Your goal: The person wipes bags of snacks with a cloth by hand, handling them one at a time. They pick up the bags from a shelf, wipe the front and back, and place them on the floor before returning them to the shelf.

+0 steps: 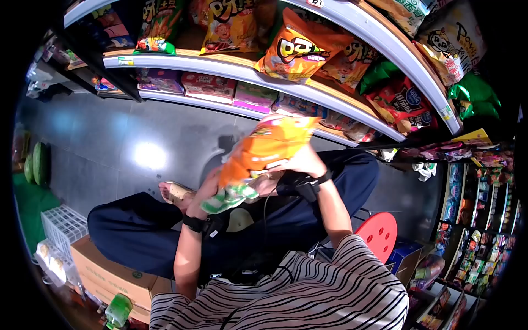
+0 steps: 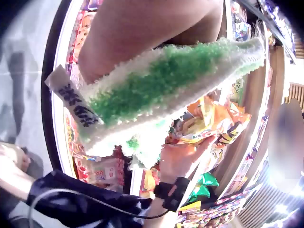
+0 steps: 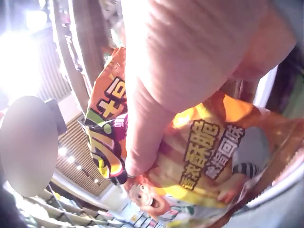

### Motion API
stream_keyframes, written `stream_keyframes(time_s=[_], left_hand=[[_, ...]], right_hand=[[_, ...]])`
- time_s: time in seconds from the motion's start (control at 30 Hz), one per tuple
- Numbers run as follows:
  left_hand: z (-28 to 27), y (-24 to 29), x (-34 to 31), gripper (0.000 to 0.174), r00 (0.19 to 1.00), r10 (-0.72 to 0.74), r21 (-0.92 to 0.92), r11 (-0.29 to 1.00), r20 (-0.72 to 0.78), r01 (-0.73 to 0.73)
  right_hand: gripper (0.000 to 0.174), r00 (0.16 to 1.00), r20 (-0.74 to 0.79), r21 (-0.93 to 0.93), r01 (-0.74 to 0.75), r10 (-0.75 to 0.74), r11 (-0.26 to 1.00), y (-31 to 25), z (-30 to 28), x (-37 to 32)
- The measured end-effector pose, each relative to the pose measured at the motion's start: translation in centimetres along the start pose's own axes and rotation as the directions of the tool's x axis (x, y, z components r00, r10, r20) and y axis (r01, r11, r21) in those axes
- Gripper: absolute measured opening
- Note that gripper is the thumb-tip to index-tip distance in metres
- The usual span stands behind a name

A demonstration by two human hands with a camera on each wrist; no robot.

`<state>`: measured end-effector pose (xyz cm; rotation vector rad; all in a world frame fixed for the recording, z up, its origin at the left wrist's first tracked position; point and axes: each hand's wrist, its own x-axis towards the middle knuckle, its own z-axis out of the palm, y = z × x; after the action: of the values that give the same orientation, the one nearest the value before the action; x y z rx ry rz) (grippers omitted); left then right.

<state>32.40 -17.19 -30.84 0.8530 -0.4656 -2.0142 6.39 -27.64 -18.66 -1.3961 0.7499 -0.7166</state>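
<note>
An orange bag of snacks (image 1: 267, 146) is held up over the person's lap. The right hand (image 1: 305, 162) grips it at its right side; in the right wrist view the thumb (image 3: 142, 147) lies across the printed front of the bag (image 3: 204, 152). The left hand (image 1: 204, 192) holds a fuzzy green-and-white cloth (image 1: 228, 199) close by the bag's lower left end. In the left wrist view the cloth (image 2: 161, 80), with a white label at one end, spreads below the left hand (image 2: 147, 33) and hides its fingers.
Curved shelves carry more orange snack bags (image 1: 305, 49) ahead, with boxes (image 1: 208, 87) on the lower shelf. A red stool (image 1: 378, 236) stands at the right. A cardboard box (image 1: 113, 269) and a white basket (image 1: 65, 223) are at the left, on the grey floor (image 1: 99, 143).
</note>
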Motion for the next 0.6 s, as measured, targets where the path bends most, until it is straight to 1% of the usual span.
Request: stream_keyframes(time_s=[0.03, 0.07, 0.1, 0.13, 0.17, 0.2, 0.23, 0.3, 0.37, 0.4, 0.43, 0.5, 0.53, 0.57, 0.6], left_hand=[[2.2, 1.5, -0.5, 0.041, 0.999, 0.013, -0.020, 1.000, 0.034, -0.013], [3.5, 2.8, -1.0, 0.041, 0.999, 0.005, -0.001, 1.000, 0.050, -0.005], [4.1, 3.4, -1.1, 0.041, 0.998, -0.002, 0.021, 1.000, 0.065, 0.001], [4.2, 3.4, -0.9, 0.040, 1.000, -0.012, 0.045, 0.999, 0.023, 0.011], [4.1, 3.2, -0.8, 0.040, 1.000, -0.010, 0.041, 0.999, 0.025, 0.009], [3.8, 2.8, -0.6, 0.039, 1.000, -0.019, 0.040, 0.999, -0.014, 0.019], [3.7, 2.5, -0.3, 0.038, 0.998, -0.029, 0.039, 0.999, -0.051, 0.031], [3.5, 1.9, 0.0, 0.036, 0.997, -0.051, 0.057, 0.997, -0.059, 0.054], [3.5, 1.9, 0.3, 0.035, 0.995, -0.065, 0.074, 0.995, -0.071, 0.070], [3.6, 1.9, 0.4, 0.033, 0.996, -0.062, 0.088, 0.994, -0.059, 0.067], [3.7, 1.9, 0.4, 0.031, 0.997, -0.061, 0.100, 0.993, -0.049, 0.065], [4.0, 2.0, 0.4, 0.031, 0.997, -0.060, 0.100, 0.993, -0.052, 0.065], [4.1, 1.9, 0.5, 0.030, 0.997, -0.061, 0.102, 0.993, -0.052, 0.066], [4.1, 1.8, 0.5, 0.030, 0.997, -0.064, 0.103, 0.992, -0.050, 0.069], [4.0, 1.5, 0.7, 0.030, 0.996, -0.064, 0.100, 0.993, -0.057, 0.069]], right_hand=[[0.084, 0.988, -0.151, -0.077, 0.025, -0.037, 0.997, 0.1, -2.0, -1.2], [0.081, 0.953, -0.291, -0.157, 0.037, -0.082, 0.987, 0.1, -4.4, -2.7], [0.066, 0.856, -0.485, -0.405, -0.037, -0.181, 0.914, -0.8, -6.4, -4.1], [0.058, 0.769, -0.544, -0.584, -0.060, -0.336, 0.810, -0.2, -9.8, -4.9], [0.047, 0.660, -0.659, -0.418, 0.079, -0.362, 0.905, -1.5, -11.8, -4.1], [0.043, 0.587, -0.684, -0.499, 0.058, -0.434, 0.865, -3.9, -12.3, -3.0], [0.045, 0.578, -0.637, -0.569, 0.093, -0.510, 0.817, -6.0, -12.8, -2.2], [0.051, 0.492, -0.731, -0.583, -0.090, -0.473, 0.808, -5.5, -15.4, -2.2], [0.051, 0.539, -0.626, -0.567, 0.181, -0.563, 0.804, -5.9, -14.9, -0.3], [0.062, 0.600, -0.647, -0.503, 0.126, -0.469, 0.855, -5.3, -15.9, 0.0], [0.055, 0.589, -0.689, -0.499, 0.037, -0.423, 0.866, -5.0, -15.5, 0.4], [0.051, 0.565, -0.705, -0.555, -0.061, -0.430, 0.830, -3.8, -16.1, 0.7], [0.049, 0.546, -0.694, -0.590, -0.055, -0.470, 0.806, -3.7, -15.7, 1.0], [0.048, 0.524, -0.708, -0.625, -0.153, -0.473, 0.765, -4.0, -15.3, 1.1], [0.048, 0.535, -0.714, -0.645, -0.252, -0.451, 0.722, -4.0, -15.5, 1.1]])
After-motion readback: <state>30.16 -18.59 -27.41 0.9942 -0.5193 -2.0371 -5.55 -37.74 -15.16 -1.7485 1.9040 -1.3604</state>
